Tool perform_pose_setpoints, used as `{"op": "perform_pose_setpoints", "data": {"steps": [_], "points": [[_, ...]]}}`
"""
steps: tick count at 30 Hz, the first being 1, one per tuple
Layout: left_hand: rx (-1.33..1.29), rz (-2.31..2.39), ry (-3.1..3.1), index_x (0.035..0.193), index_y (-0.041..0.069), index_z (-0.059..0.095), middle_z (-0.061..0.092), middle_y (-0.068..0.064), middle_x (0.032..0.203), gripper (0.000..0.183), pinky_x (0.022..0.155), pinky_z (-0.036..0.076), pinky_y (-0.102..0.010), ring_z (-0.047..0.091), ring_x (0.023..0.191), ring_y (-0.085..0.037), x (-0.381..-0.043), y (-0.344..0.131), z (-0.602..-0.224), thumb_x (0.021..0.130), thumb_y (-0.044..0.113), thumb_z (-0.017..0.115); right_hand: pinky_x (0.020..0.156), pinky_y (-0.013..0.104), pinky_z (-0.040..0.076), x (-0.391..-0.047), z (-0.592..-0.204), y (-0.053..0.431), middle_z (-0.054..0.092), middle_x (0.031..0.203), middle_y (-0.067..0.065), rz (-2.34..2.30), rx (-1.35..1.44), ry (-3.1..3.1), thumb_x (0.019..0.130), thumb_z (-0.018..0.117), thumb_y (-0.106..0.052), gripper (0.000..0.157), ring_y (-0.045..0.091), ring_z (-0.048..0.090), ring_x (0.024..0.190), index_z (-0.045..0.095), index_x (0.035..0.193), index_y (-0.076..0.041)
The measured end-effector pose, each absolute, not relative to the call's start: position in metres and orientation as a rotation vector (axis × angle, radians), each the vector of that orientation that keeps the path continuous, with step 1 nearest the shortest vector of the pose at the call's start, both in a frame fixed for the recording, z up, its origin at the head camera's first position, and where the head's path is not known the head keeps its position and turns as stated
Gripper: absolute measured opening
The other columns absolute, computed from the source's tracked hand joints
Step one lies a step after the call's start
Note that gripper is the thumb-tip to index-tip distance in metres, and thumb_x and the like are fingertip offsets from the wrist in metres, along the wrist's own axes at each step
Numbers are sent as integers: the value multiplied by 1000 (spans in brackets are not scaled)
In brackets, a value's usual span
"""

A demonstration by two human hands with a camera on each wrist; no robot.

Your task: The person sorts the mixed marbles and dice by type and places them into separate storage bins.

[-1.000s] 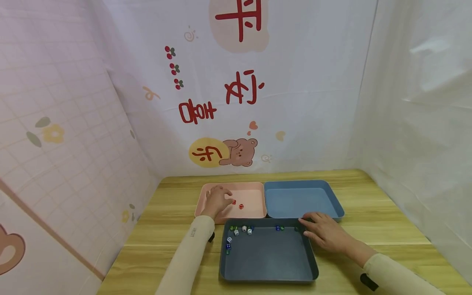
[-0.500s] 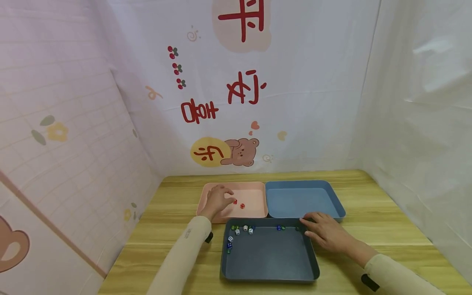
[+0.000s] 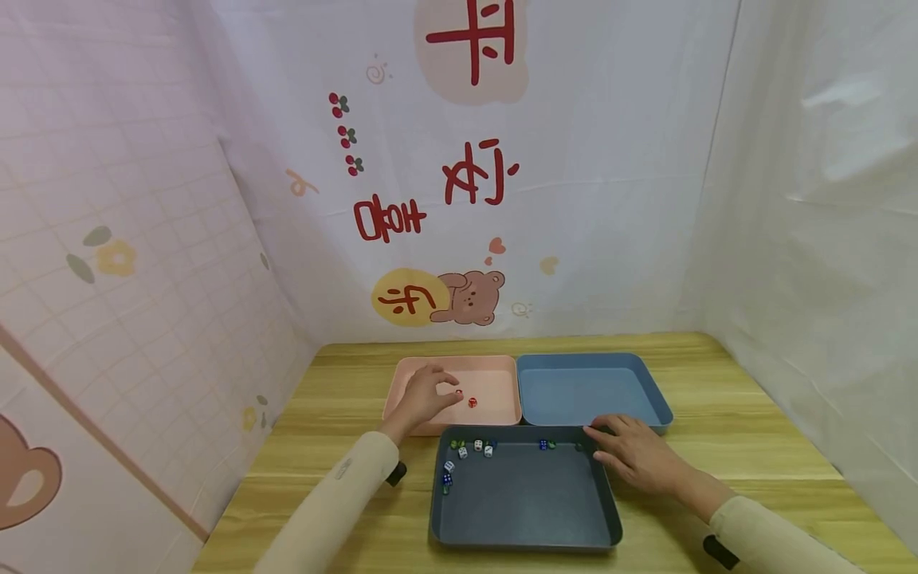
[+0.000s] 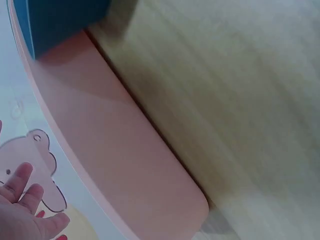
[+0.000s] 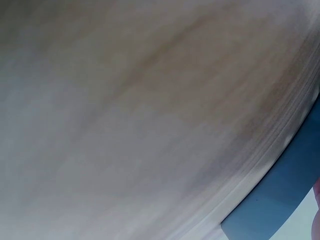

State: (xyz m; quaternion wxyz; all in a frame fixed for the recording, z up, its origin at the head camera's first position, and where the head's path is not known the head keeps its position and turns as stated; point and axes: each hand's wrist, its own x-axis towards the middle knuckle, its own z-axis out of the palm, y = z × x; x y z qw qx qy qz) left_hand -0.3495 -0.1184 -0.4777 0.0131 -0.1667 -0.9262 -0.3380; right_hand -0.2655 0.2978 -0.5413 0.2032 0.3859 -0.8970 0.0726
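Note:
My left hand (image 3: 425,397) hovers over the pink tray (image 3: 496,375), its fingers spread and loosely bent with nothing between them. The thumb tip overlaps one red die (image 3: 460,392), while a second red die (image 3: 472,402) lies just to its right. In the left wrist view the same hand (image 4: 25,212) shows at the lower left beyond the pink tray's wall (image 4: 120,145). My right hand (image 3: 634,453) rests with extended fingers at the far right corner of the dark grey tray (image 3: 527,506). A green die (image 3: 579,447) sits by those fingertips.
Along the grey tray's far and left sides lie white dice (image 3: 478,445), blue dice (image 3: 448,479) and green dice (image 3: 551,445). A blue tray (image 3: 588,391) stands right of the pink one, behind the grey tray. Wall cloths border the wooden table (image 3: 724,414).
The left forearm has swung left and the left hand has shifted slightly, its thumb now covering more of one red die. The right hand stays in place on the grey tray.

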Motion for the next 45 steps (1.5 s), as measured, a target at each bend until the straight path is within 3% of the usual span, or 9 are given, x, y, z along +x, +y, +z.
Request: {"op": "perform_pose_setpoints", "data": {"steps": [24, 37, 45], "points": [[-647, -1147, -2816, 111, 8, 74, 42, -23, 145, 34, 109, 28, -61, 31, 137, -44, -301, -124, -493, 86, 31, 79, 89, 53, 46, -267, -546, 299, 58, 124, 6, 194, 1071, -2491, 96, 65, -30, 41, 27, 55, 111, 65, 132, -10], [-584, -1057, -2796, 104, 12, 76, 41, -27, 146, 28, 111, 8, -69, 21, 141, -50, -276, -123, -513, 81, 27, 83, 89, 53, 46, -266, -546, 299, 58, 124, 6, 199, 1063, -2507, 97, 64, -31, 41, 27, 55, 111, 65, 132, -10], [-514, -922, -2803, 99, 18, 78, 43, -24, 146, 27, 110, 6, -71, 22, 142, -48, -273, -121, -522, 80, 35, 83, 89, 53, 46, -265, -545, 298, 59, 124, 6, 203, 1054, -2512, 97, 64, -30, 41, 27, 55, 112, 65, 132, -10]]}}
